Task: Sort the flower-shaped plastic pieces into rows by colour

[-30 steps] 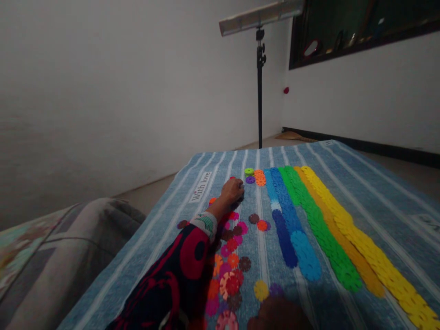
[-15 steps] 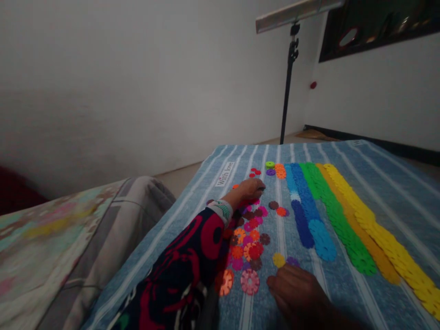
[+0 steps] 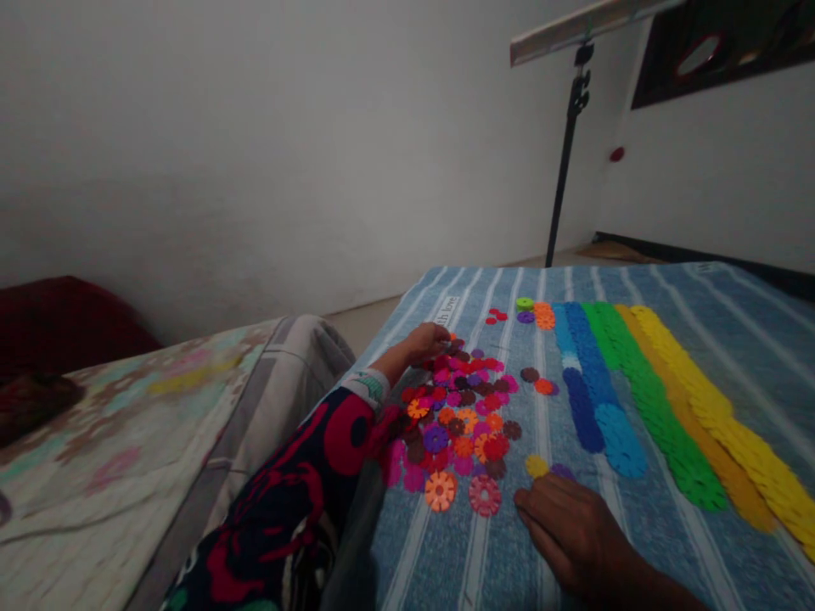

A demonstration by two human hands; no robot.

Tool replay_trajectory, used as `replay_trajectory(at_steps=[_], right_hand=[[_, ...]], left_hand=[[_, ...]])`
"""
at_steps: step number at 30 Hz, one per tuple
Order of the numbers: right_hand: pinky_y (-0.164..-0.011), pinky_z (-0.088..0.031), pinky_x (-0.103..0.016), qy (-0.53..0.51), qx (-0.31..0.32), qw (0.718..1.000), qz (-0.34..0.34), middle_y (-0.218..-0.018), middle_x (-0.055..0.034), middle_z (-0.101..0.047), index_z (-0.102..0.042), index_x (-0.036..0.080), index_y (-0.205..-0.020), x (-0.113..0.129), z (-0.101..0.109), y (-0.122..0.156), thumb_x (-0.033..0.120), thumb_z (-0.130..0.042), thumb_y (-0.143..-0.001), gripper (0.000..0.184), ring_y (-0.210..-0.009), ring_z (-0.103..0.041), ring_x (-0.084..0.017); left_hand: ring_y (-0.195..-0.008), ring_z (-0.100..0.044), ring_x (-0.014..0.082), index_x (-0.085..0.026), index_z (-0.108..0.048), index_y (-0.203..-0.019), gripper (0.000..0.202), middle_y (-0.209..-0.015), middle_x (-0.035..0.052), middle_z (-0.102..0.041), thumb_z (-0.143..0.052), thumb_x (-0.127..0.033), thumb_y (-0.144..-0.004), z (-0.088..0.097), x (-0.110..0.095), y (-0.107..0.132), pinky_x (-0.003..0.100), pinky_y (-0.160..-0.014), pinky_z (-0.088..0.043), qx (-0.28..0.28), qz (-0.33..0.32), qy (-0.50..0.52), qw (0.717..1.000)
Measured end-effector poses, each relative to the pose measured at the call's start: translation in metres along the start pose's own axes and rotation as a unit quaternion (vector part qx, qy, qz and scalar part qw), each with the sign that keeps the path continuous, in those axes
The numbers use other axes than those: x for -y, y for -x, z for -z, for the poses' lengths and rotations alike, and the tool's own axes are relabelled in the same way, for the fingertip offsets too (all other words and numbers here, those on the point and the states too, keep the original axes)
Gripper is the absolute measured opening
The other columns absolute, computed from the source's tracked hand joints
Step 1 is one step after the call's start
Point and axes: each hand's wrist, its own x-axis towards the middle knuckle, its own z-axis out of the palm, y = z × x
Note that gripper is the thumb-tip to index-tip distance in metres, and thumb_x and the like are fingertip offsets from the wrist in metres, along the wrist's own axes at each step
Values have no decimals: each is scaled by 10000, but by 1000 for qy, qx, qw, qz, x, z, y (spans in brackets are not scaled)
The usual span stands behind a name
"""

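- Near the far left edge of a loose heap of notched, flat, plastic-looking discs in red, pink, orange, brown and purple (image 3: 436,439): the left hand (image 3: 424,343), fingers bent down and close together; cannot tell if pinching a disc.
- In the way on that side: a navy sleeve with magenta patterns (image 3: 306,484), running along the heap's left edge and over the border of the blue, white-striped cloth (image 3: 420,560).
- Low on the near right, apart from the heap: the right hand (image 3: 573,522), fingers curled together; cannot tell if closed on anything.
- Just beyond its knuckles, partly covered: a round yellow disc (image 3: 536,466) and a purple one (image 3: 561,471).
- Farther right, lying in long overlapping rows: blue (image 3: 589,365), green (image 3: 700,484), amber (image 3: 744,501) and yellow discs (image 3: 700,399).
- Behind the heap: three small red discs (image 3: 497,316).
- To the left, close to the cloth: a pale floral bed cover (image 3: 191,390).
- At the back: a slim black stand (image 3: 564,178) under a long pale bar (image 3: 573,34).
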Motion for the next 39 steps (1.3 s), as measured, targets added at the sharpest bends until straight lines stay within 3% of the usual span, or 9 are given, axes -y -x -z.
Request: replay_trajectory(at_steps=[6, 11, 14, 18, 22, 25, 30, 36, 39], right_hand=[[-611, -370, -285, 1, -4, 1000, 1, -707, -27, -603, -612, 168, -940, 1, 2, 1, 65, -408, -943, 228, -638, -538, -157], [-601, -401, -284, 8, -12, 1000, 9, -724, -33, -628, -614, 176, -945, 1, 4, 0, 73, -423, -937, 217, -640, -566, -157], [-588, -410, -277, 15, -21, 999, 22, -728, -35, -637, -609, 178, -944, 1, 4, 0, 72, -423, -936, 215, -637, -577, -156], [-577, -415, -273, 25, -26, 999, 33, -733, -38, -644, -605, 174, -941, 0, 4, 0, 63, -414, -934, 221, -626, -583, -151], [-577, -421, -268, 19, -32, 999, 29, -709, -28, -630, -609, 174, -927, 2, 4, -2, 66, -417, -934, 220, -615, -578, -146], [-569, -423, -265, 14, -34, 999, 27, -703, -26, -627, -611, 174, -928, 2, 5, -4, 71, -420, -934, 218, -617, -579, -146], [-568, -427, -263, 20, -33, 999, 33, -696, -20, -621, -610, 176, -938, 2, 5, -4, 69, -423, -929, 215, -613, -578, -144], [-569, -433, -258, 21, -37, 999, 33, -694, -22, -624, -614, 176, -919, 1, 4, -3, 63, -425, -924, 219, -612, -583, -138], [-579, -441, -258, 15, -29, 999, 29, -689, -21, -618, -623, 173, -925, 1, 4, -3, 63, -418, -925, 232, -614, -584, -139]], left_hand=[[-789, -600, 145, -167, -729, -844, 170, -824, 9, -694, -650, -267, -733, -5, -3, 65, 202, -739, -441, 69, 4, 17, 997], [-971, -580, 213, -181, -719, -919, 266, -993, 65, -672, -727, -292, -678, -17, -18, 95, 259, -869, -453, 59, -55, -62, 995], [-918, -585, 191, -185, -710, -898, 202, -968, 51, -674, -640, -200, -709, -20, -18, 96, 248, -836, -458, 35, -22, -71, 997], [-799, -598, 160, -182, -711, -850, 224, -830, 15, -685, -537, -113, -728, -22, -10, 91, 226, -748, -444, 2, 70, -73, 995], [-844, -619, 178, -180, -718, -906, 248, -861, 37, -702, -522, -124, -766, -21, -5, 93, 238, -747, -436, -40, 128, -113, 985], [-896, -618, 193, -182, -721, -967, 228, -941, 62, -700, -560, -209, -808, -19, -6, 97, 248, -777, -438, -52, 116, -130, 983], [-917, -603, 222, -213, -735, -886, 270, -930, 64, -675, -691, -445, -755, -19, -16, 96, 257, -762, -443, -3, 69, -131, 989], [-752, -588, 173, -182, -695, -833, 241, -812, 25, -666, -743, -371, -691, -20, -27, 83, 240, -636, -401, -8, 158, -101, 982], [-667, -544, 134, -171, -672, -781, 162, -682, -23, -614, -723, -306, -708, -17, -26, 77, 223, -604, -372, -9, 158, -59, 986]])
